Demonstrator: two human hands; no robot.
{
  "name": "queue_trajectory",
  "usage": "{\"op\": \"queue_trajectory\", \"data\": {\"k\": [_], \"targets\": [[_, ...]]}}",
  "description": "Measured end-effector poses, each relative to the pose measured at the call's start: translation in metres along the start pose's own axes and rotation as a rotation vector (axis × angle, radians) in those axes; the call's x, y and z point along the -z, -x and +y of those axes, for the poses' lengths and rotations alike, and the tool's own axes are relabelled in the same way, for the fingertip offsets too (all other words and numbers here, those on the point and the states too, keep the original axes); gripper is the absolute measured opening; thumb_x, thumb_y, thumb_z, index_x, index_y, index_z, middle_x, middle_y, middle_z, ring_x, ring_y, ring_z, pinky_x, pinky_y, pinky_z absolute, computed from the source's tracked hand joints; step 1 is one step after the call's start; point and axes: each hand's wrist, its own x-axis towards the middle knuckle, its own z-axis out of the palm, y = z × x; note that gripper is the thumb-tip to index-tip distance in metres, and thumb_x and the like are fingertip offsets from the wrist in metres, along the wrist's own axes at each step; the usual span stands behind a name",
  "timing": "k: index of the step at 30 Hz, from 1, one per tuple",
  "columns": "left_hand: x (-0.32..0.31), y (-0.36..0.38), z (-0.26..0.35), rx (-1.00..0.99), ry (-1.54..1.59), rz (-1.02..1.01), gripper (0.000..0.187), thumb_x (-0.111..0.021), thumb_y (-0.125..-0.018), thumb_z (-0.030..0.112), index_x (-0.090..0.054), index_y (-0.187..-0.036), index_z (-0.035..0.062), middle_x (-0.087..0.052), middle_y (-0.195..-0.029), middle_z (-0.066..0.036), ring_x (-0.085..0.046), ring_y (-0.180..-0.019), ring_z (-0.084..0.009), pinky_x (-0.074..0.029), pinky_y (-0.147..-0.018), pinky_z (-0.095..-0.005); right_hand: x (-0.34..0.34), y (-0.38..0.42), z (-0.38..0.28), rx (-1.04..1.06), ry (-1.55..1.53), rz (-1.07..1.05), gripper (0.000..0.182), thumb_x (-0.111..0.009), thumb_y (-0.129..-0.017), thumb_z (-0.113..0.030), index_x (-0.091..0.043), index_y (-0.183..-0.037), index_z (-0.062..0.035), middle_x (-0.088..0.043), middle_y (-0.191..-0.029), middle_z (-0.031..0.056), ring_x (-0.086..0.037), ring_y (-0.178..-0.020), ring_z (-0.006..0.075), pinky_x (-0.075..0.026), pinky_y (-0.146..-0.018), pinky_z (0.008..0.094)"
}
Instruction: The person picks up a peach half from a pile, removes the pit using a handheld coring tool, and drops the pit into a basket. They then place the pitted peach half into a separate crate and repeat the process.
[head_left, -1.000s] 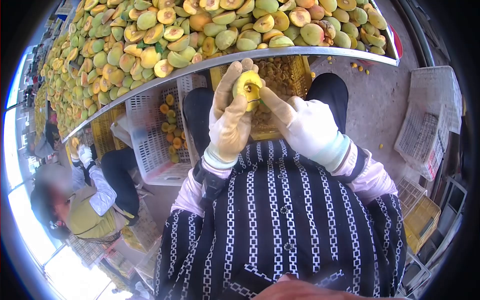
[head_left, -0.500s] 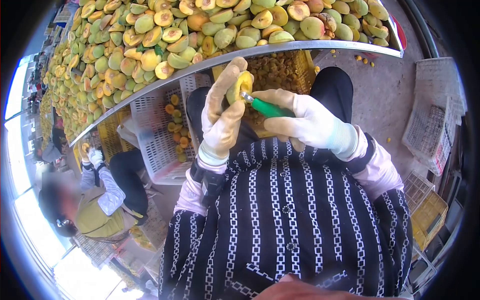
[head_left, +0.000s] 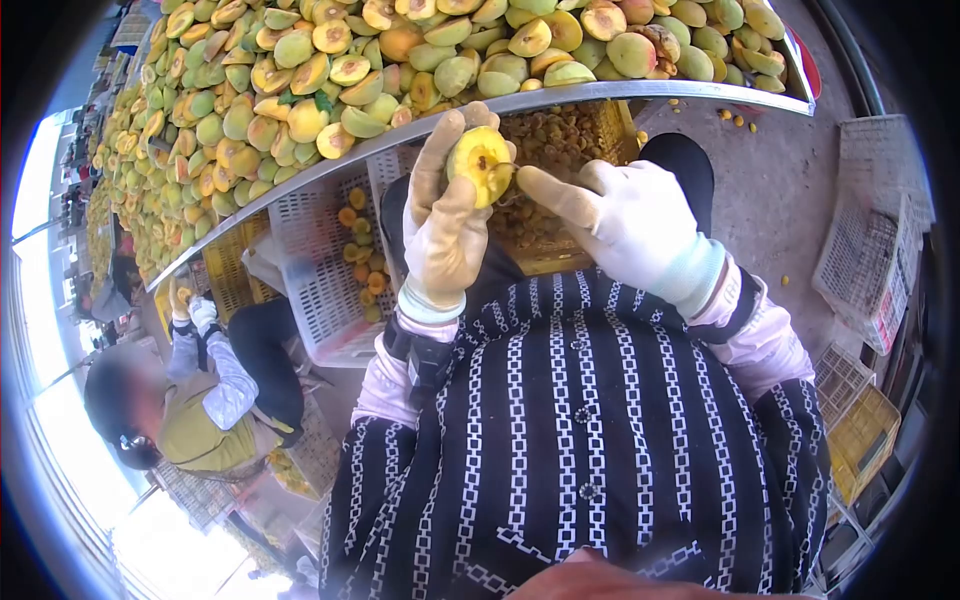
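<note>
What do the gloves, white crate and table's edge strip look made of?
Gloves: matte white fabric, probably knit, given the snug, elastic-looking cuffs; the tan fingers could be coated or stained. White crate: probably molded plastic, fairly matte, given its regular holes. Edge strip: likely metal, smooth, given its silvery sheen.

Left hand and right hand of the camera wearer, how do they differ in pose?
The left hand grips a halved stone fruit; the right hand extends a finger toward it. In the picture, the left hand points up, the right hand points left. Both wear tan-and-white gloves.
</note>
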Motion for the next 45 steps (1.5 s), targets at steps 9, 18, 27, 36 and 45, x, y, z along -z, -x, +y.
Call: {"op": "queue_trajectory", "data": {"k": [9,18,27,36,45], "targets": [[-0.005,0.0,0.002,0.097,0.007,0.1,0.052,-0.055,-0.096,0.022,-0.038,-0.141,0.0011,-0.043,-0.142,-0.022,-0.044,-0.131,-0.0332,-0.038,-0.109,-0.0444,0.005,0.003,0.011,0.026,0.144,0.033,0.055,-0.065,-0.072,-0.011,-0.06,-0.125,-0.0223,-0.049,-0.068,0.0013,-0.054,-0.057,0.0191,-0.045,-0.056,0.0319],[0.023,0.005,0.026,-0.004,-0.297,0.226,0.044,-0.053,-0.096,0.022,-0.048,-0.13,-0.0058,-0.058,-0.125,-0.019,-0.061,-0.11,-0.0271,-0.051,-0.092,-0.0344,0.02,0.002,0.017,0.055,0.203,-0.146,0.05,-0.056,-0.08,-0.014,-0.057,-0.129,-0.026,-0.053,-0.073,0.0036,-0.058,-0.061,0.0203,-0.047,-0.058,0.0343],[0.123,0.081,0.105,0.055,-1.757,0.727,0.048,-0.076,-0.078,0.018,-0.061,-0.119,0.0002,-0.052,-0.126,-0.018,-0.052,-0.116,-0.0238,-0.048,-0.093,-0.0313,-0.017,0.02,0.03,-0.057,-0.003,-0.129,0.046,-0.063,-0.08,-0.013,-0.061,-0.126,-0.0216,-0.052,-0.068,0.0056,-0.055,-0.056,0.0251,-0.047,-0.053,0.038],[0.114,-0.078,0.045,0.327,-2.077,0.464,0.082,-0.069,-0.076,0.052,-0.04,-0.138,0.007,-0.055,-0.119,-0.02,-0.058,-0.108,-0.0354,-0.047,-0.091,-0.0432,-0.015,0.02,0.013,-0.072,-0.082,-0.118,0.049,-0.065,-0.077,-0.011,-0.059,-0.126,-0.0182,-0.054,-0.07,0.007,-0.057,-0.058,0.0269,-0.048,-0.055,0.0381],[0.118,-0.044,0.038,-0.044,-0.162,0.477,0.046,-0.063,-0.088,0.027,-0.053,-0.124,0.0011,-0.06,-0.116,-0.014,-0.062,-0.105,-0.0312,-0.052,-0.09,-0.0428,-0.019,0.019,0.008,-0.146,-0.333,0.025,0.05,-0.067,-0.08,-0.009,-0.057,-0.129,-0.0148,-0.055,-0.072,0.0083,-0.057,-0.059,0.0284,-0.047,-0.055,0.0376]]}}
